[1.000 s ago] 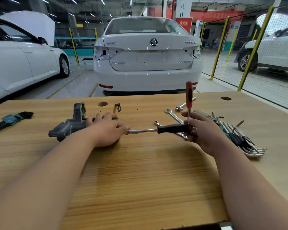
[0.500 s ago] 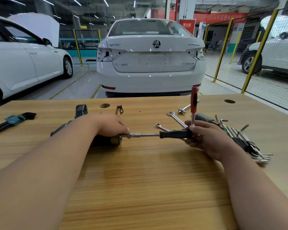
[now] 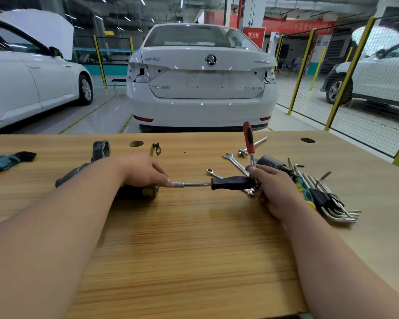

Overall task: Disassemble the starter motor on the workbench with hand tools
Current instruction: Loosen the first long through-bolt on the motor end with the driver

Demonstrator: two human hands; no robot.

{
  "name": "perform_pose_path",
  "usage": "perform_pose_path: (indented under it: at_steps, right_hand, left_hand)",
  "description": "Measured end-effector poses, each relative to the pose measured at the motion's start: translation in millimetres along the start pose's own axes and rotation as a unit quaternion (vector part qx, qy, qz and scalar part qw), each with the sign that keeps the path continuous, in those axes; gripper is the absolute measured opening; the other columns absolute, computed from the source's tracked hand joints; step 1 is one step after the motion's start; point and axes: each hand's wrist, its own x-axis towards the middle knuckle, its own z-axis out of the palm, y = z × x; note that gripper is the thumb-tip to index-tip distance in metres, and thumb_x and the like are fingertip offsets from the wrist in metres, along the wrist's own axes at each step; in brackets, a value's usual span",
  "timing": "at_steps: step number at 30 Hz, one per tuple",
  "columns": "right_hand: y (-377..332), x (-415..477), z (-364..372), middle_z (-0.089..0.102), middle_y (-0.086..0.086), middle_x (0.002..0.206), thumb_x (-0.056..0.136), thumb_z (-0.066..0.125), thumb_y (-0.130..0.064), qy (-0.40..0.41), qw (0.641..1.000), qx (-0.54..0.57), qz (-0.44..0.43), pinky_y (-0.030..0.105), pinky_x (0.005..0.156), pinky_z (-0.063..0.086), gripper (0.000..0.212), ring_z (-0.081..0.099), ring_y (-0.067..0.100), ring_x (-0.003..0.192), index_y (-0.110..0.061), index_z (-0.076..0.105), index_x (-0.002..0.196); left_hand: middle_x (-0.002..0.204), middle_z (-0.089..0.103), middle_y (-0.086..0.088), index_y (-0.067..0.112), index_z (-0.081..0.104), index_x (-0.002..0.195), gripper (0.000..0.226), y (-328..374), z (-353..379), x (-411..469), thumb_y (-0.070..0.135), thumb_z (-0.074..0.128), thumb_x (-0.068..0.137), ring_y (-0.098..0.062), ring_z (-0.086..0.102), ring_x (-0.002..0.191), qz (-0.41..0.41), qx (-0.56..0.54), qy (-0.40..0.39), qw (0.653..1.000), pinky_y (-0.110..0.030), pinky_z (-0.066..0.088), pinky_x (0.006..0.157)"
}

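The dark grey starter motor (image 3: 78, 174) lies on its side on the wooden workbench (image 3: 184, 245), left of centre, partly hidden under my left forearm. My left hand (image 3: 145, 171) rests on top of its right end, fingers curled over it, fingertips at the socket. A black-handled nut driver (image 3: 232, 183) lies level, its silver socket (image 3: 178, 184) against the motor's end. My right hand (image 3: 272, 187) grips the end of the black handle and also holds the shaft of a red-handled screwdriver (image 3: 248, 140) that stands upright.
Open-end spanners (image 3: 234, 161), a socket extension (image 3: 253, 146), a black cylindrical part (image 3: 271, 162) and a fan of hex keys (image 3: 332, 203) lie right of my right hand. A hex key set (image 3: 7, 161) lies far left. A small bracket (image 3: 156, 149) and two table holes (image 3: 136, 143) lie behind.
My left hand has slid right along the motor toward the socket end. The nut driver's socket now meets the motor's end. The camera has moved a little closer.
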Motion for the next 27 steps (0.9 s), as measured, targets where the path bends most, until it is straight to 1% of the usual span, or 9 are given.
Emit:
perform_pose_path:
  at_steps: [3, 5, 10, 14, 17, 20, 22, 25, 27]
  right_hand:
    - [-0.6, 2.0, -1.2, 0.066, 0.005, 0.093, 0.092, 0.064, -0.019, -0.016, 1.000, 0.000, 0.009, 0.026, 0.053, 0.047, 0.018, 0.055, 0.016, 0.065, -0.028, 0.080, 0.093]
    - [0.0, 4.1, -2.2, 0.062, 0.008, 0.094, 0.092, 0.059, -0.010, -0.034, 0.999, 0.016, 0.019, 0.030, 0.061, 0.050, 0.030, 0.057, 0.022, 0.075, -0.031, 0.080, 0.088]
    - [0.4, 4.2, -2.7, 0.062, 0.011, 0.111, 0.090, 0.055, 0.004, -0.054, 0.998, 0.022, 0.033, 0.024, 0.064, 0.056, 0.039, 0.066, 0.028, 0.098, -0.025, 0.081, 0.083]
    - [-1.0, 3.1, -4.3, 0.064, 0.016, 0.102, 0.087, 0.056, 0.004, -0.043, 0.997, 0.065, 0.028, 0.028, 0.059, 0.055, 0.029, 0.065, 0.027, 0.081, -0.017, 0.076, 0.092]
    - [-0.7, 4.0, -6.4, 0.064, 0.015, 0.090, 0.089, 0.061, -0.001, -0.038, 0.995, 0.086, 0.018, 0.025, 0.053, 0.052, 0.018, 0.062, 0.023, 0.069, -0.010, 0.073, 0.097]
    - [0.6, 3.9, -4.9, 0.063, 0.004, 0.068, 0.091, 0.068, -0.013, -0.031, 0.993, 0.113, 0.015, 0.019, 0.043, 0.044, 0.008, 0.053, 0.011, 0.050, -0.008, 0.073, 0.093]
    - [1.2, 4.5, -3.2, 0.061, 0.000, 0.060, 0.089, 0.072, -0.024, -0.021, 0.993, 0.115, 0.020, 0.018, 0.040, 0.040, 0.017, 0.049, 0.007, 0.045, -0.007, 0.072, 0.090]
    - [2.2, 4.5, -1.0, 0.063, 0.001, 0.058, 0.084, 0.074, -0.044, 0.001, 0.998, 0.045, 0.040, 0.022, 0.044, 0.041, 0.035, 0.051, 0.008, 0.045, -0.010, 0.072, 0.093]
    - [2.6, 5.0, -0.6, 0.061, -0.003, 0.053, 0.086, 0.070, -0.050, 0.014, 0.999, 0.005, 0.046, 0.024, 0.045, 0.040, 0.037, 0.051, 0.008, 0.045, -0.013, 0.072, 0.095]
  left_hand:
    - [0.130, 0.054, 0.008, 0.041, 0.068, 0.098, 0.016, 2.5, 0.2, -0.7, 0.049, 0.062, 0.086, -0.018, 0.043, 0.125, -0.010, -0.006, 0.006, 1.000, -0.040, 0.028, 0.111]
    - [0.126, 0.056, 0.009, 0.041, 0.068, 0.097, 0.015, 3.2, 0.8, -1.0, 0.049, 0.062, 0.086, -0.018, 0.044, 0.123, -0.016, -0.008, 0.005, 1.000, -0.040, 0.029, 0.110]
    - [0.120, 0.059, 0.006, 0.038, 0.069, 0.098, 0.024, 4.1, 4.4, 0.1, 0.055, 0.064, 0.082, -0.016, 0.048, 0.112, -0.039, -0.015, 0.033, 0.999, -0.034, 0.035, 0.099]
    - [0.131, 0.056, 0.003, 0.035, 0.070, 0.104, 0.033, 5.3, 5.6, 2.3, 0.056, 0.066, 0.080, -0.020, 0.046, 0.122, -0.057, -0.035, 0.046, 0.997, -0.037, 0.032, 0.103]
    - [0.132, 0.055, 0.002, 0.033, 0.069, 0.107, 0.037, 6.0, 4.8, 4.1, 0.058, 0.064, 0.080, -0.022, 0.046, 0.123, -0.064, -0.031, 0.047, 0.996, -0.038, 0.032, 0.104]
    - [0.110, 0.061, 0.003, 0.034, 0.070, 0.092, 0.030, 5.8, 3.7, 4.3, 0.060, 0.059, 0.083, -0.017, 0.051, 0.102, -0.056, -0.009, 0.039, 0.998, -0.036, 0.037, 0.094]
    - [0.096, 0.058, 0.005, 0.032, 0.069, 0.085, 0.030, 5.4, 2.6, 3.8, 0.060, 0.057, 0.084, -0.015, 0.050, 0.093, -0.048, -0.008, 0.026, 0.998, -0.035, 0.038, 0.092]
    - [0.112, 0.057, 0.004, 0.028, 0.070, 0.102, 0.038, 4.6, 1.8, 3.9, 0.059, 0.060, 0.083, -0.021, 0.050, 0.110, -0.049, -0.019, 0.027, 0.998, -0.038, 0.036, 0.102]
    - [0.119, 0.057, 0.003, 0.029, 0.070, 0.105, 0.039, 4.7, 1.6, 4.2, 0.059, 0.062, 0.081, -0.021, 0.048, 0.114, -0.050, -0.024, 0.033, 0.998, -0.037, 0.035, 0.102]
